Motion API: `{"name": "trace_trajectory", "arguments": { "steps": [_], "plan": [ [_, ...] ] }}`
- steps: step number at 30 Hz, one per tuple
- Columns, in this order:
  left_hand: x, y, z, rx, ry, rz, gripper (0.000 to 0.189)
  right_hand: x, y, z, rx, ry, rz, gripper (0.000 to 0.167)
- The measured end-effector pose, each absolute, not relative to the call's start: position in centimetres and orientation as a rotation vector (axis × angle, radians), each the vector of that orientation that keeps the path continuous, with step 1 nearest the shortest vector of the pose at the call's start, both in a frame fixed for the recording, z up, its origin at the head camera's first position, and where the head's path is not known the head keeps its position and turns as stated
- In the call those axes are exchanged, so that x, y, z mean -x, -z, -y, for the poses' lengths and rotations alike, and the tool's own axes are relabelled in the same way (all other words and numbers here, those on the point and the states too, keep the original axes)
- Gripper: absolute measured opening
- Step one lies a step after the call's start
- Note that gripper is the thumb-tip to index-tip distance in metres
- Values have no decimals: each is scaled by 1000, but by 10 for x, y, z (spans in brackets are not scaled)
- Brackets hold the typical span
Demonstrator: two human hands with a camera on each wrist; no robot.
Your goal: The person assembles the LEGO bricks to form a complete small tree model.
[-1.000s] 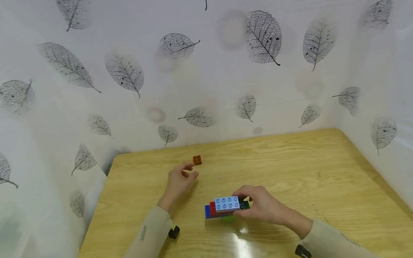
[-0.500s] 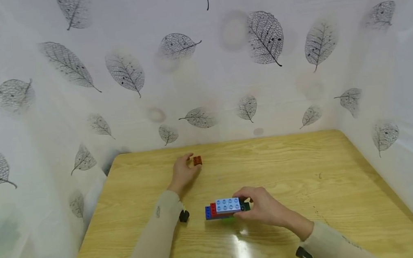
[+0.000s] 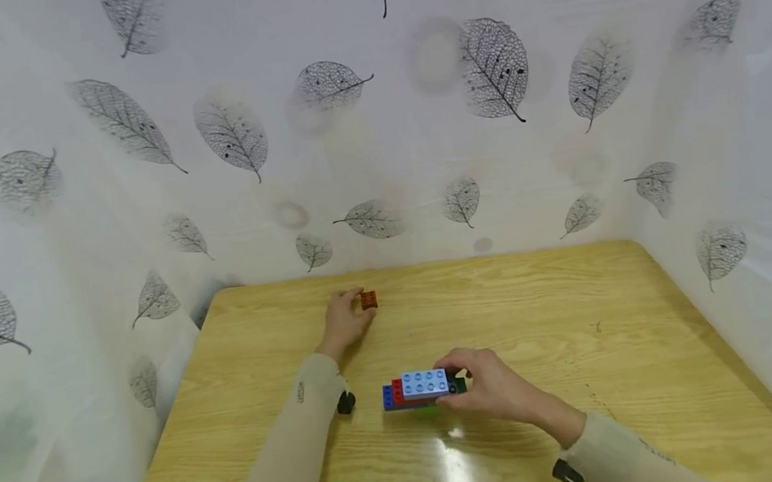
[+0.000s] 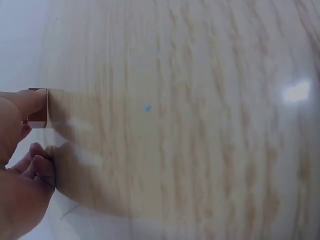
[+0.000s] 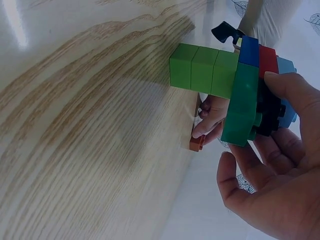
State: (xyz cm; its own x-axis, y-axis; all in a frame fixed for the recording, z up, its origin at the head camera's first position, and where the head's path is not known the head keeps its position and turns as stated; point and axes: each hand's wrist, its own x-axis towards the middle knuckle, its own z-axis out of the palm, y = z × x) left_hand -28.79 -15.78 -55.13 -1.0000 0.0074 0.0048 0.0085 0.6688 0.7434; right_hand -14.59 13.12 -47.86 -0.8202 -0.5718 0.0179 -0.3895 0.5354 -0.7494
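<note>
Near the table's far edge, my left hand has its thumb and a finger on opposite sides of a small orange-brown toy brick, pinching it while it sits on the tabletop. The thumb covers part of that brick in the left wrist view. Closer to me, my right hand grips a built block stack by its right end. Light blue, red, black, blue and dark green bricks make up its upper layers. Stacked light green bricks form a column under it, best seen in the right wrist view.
A wooden table carries everything, with a light glare near its front. White curtain printed with dark leaves stands behind and at both sides. Black straps sit on the wrists.
My left hand has moved forward and right, from just short of the orange-brown brick to closing its fingers on it. The right hand and its block stack have stayed put.
</note>
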Motion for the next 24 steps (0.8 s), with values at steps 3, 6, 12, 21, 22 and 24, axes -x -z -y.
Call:
{"name": "trace_trajectory", "arguments": {
  "steps": [3,6,12,21,22,24],
  "plan": [
    [288,554,157,23,1250,2860,52,146,478,-131,811,1151,-2541,41],
    [288,556,156,37,1222,2848,47,147,477,-131,809,1144,-2538,41],
    [285,552,156,24,1287,2836,44,147,477,-130,804,1126,-2544,41],
    [273,533,152,152,1483,2754,34,148,478,-131,804,1129,-2541,42],
    [272,528,151,190,1469,2755,33,148,477,-131,803,1130,-2538,42],
    [268,520,148,278,1447,2746,34,148,477,-131,798,1128,-2539,42]
  ]
}}
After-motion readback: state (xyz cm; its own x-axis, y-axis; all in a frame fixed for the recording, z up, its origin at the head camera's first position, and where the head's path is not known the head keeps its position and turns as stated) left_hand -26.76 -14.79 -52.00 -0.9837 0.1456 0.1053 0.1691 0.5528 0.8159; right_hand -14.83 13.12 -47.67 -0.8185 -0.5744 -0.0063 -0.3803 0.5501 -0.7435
